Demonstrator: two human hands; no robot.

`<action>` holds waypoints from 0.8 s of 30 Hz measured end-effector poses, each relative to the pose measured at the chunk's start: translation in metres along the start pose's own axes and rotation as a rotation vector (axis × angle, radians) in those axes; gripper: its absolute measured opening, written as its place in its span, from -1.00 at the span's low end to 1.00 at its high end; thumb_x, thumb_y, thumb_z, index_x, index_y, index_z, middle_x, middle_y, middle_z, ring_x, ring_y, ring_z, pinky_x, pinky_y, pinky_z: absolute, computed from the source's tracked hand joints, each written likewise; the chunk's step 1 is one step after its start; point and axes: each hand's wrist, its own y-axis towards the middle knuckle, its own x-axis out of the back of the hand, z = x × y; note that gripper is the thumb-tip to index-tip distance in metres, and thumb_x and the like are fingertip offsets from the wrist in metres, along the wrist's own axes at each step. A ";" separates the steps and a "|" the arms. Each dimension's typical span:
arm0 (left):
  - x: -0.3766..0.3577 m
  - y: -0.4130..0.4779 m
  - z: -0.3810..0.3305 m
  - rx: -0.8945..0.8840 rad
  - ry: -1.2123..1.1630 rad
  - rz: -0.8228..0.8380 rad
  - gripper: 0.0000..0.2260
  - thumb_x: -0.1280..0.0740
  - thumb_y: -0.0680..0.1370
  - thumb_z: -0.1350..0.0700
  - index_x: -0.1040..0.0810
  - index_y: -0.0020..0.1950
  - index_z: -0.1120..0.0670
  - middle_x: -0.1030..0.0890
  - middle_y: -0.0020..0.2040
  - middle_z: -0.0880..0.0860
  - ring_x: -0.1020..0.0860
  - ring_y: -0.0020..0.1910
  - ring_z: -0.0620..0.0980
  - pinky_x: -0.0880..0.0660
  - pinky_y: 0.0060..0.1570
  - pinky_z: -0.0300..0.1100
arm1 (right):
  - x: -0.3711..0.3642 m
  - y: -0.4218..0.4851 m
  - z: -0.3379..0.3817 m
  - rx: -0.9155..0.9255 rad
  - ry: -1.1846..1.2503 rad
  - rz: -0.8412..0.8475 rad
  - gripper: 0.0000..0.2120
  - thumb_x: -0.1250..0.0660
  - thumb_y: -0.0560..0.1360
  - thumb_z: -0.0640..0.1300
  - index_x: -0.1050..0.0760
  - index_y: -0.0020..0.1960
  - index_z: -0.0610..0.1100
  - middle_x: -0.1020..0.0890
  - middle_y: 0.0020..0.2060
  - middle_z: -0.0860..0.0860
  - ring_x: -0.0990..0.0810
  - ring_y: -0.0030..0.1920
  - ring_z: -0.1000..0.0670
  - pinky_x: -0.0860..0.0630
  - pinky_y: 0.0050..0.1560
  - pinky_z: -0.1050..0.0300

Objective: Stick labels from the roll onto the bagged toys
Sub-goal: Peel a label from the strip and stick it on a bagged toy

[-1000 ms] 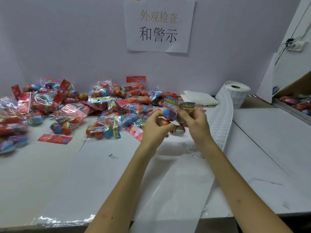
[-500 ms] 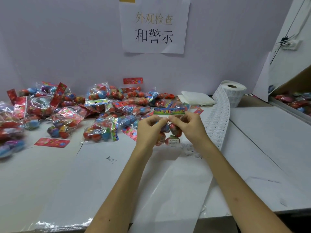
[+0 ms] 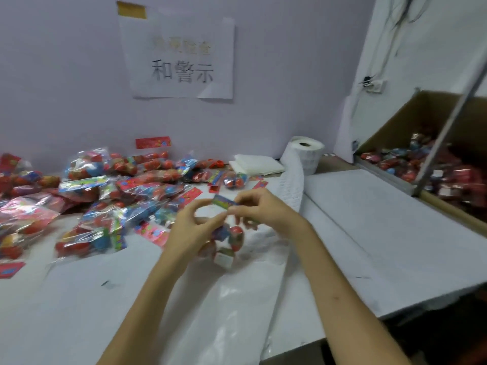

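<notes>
In front of the white paper label roll (image 3: 307,151), the left hand (image 3: 195,227) and the right hand (image 3: 263,209) pinch a clear plastic bag of red and blue toys (image 3: 232,238), seemingly labelled already, while many bags (image 3: 110,196) left of the roll probably wait for theirs.

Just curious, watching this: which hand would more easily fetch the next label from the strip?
Probably the right hand: the label strip runs from the roll just beside it, while the left hand sits on the far side. Both pinch the bagged toy by its card.
</notes>
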 end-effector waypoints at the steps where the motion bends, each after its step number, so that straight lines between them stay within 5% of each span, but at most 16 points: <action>1: 0.000 0.001 0.003 -0.001 -0.042 -0.035 -0.76 -0.45 0.55 0.03 -0.53 0.20 -0.09 -0.73 -0.25 -0.04 -0.69 -0.30 -0.20 -0.52 -0.43 -0.35 | 0.003 0.001 0.001 0.000 0.013 -0.016 -0.93 -0.43 0.56 -0.22 -0.60 -0.10 -0.19 -0.59 -0.35 -0.04 -0.49 -0.39 0.03 -0.39 -0.39 0.20; 5: 0.008 0.012 0.015 0.004 -0.136 -0.200 -0.80 -0.36 0.64 0.12 -0.53 0.26 0.06 -0.69 0.06 0.12 -0.67 -0.11 0.02 -0.55 -0.21 -0.09 | 0.037 0.009 0.003 0.022 0.216 -0.225 -0.86 -0.42 0.55 -0.27 -0.59 -0.15 -0.09 -0.60 -0.31 0.06 -0.53 -0.35 0.11 -0.44 -0.33 0.22; 9: 0.014 0.018 0.020 0.046 -0.184 -0.248 -0.87 -0.30 0.67 0.17 -0.54 0.21 0.10 -0.68 0.02 0.12 -0.63 -0.09 0.04 -0.52 -0.11 -0.05 | 0.110 0.001 -0.011 0.100 0.751 -0.937 -0.87 -0.36 0.58 -0.30 -0.59 -0.08 -0.11 -0.61 -0.23 -0.06 -0.57 -0.29 0.07 -0.46 -0.26 0.19; 11: 0.012 0.018 0.019 0.045 -0.171 -0.236 -0.87 -0.28 0.68 0.18 -0.54 0.21 0.10 -0.67 0.00 0.09 -0.63 -0.09 0.05 -0.52 -0.12 -0.03 | 0.146 -0.010 -0.024 0.122 0.988 -1.074 -0.88 -0.26 0.64 -0.25 -0.56 0.11 -0.17 -0.60 -0.06 -0.11 -0.63 -0.08 -0.02 -0.49 -0.12 0.15; 13: 0.009 0.018 0.019 0.038 -0.148 -0.219 -0.89 -0.27 0.68 0.18 -0.54 0.19 0.11 -0.68 -0.01 0.07 -0.65 -0.07 0.08 -0.53 -0.13 -0.02 | 0.166 -0.021 -0.042 0.028 0.962 -1.003 -0.68 -0.20 0.67 -0.17 -0.41 0.41 -0.21 -0.55 0.23 -0.10 -0.61 0.20 -0.10 -0.50 0.08 0.08; 15: 0.007 0.016 0.018 0.022 -0.123 -0.203 -0.91 -0.27 0.68 0.18 -0.56 0.13 0.09 -0.69 -0.01 0.05 -0.66 -0.06 0.09 -0.54 -0.14 -0.01 | 0.166 -0.031 -0.053 -0.053 0.825 -0.940 -0.54 -0.23 0.66 -0.19 -0.26 0.54 -0.13 -0.53 0.32 -0.05 -0.64 0.21 -0.11 -0.53 0.13 0.05; 19: 0.005 0.014 0.018 0.004 -0.085 -0.192 -0.90 -0.29 0.67 0.16 -0.60 0.06 0.03 -0.70 0.00 0.03 -0.68 -0.06 0.10 -0.55 -0.16 -0.01 | 0.140 -0.049 -0.052 -0.048 0.594 -0.815 -0.59 -0.26 0.63 -0.22 -0.41 0.46 -0.07 -0.71 0.14 0.00 -0.73 0.05 -0.08 -0.54 0.21 -0.02; 24: 0.002 0.010 0.013 -0.057 -0.043 -0.152 -0.90 -0.31 0.66 0.15 -0.63 0.03 0.04 -0.74 -0.09 0.00 -0.71 -0.13 0.09 -0.55 -0.19 -0.05 | 0.091 -0.079 -0.019 -0.016 0.501 -0.562 -0.74 -0.26 0.64 -0.21 -0.54 0.30 -0.09 -0.73 0.06 -0.07 -0.72 -0.05 -0.06 -0.53 0.05 0.09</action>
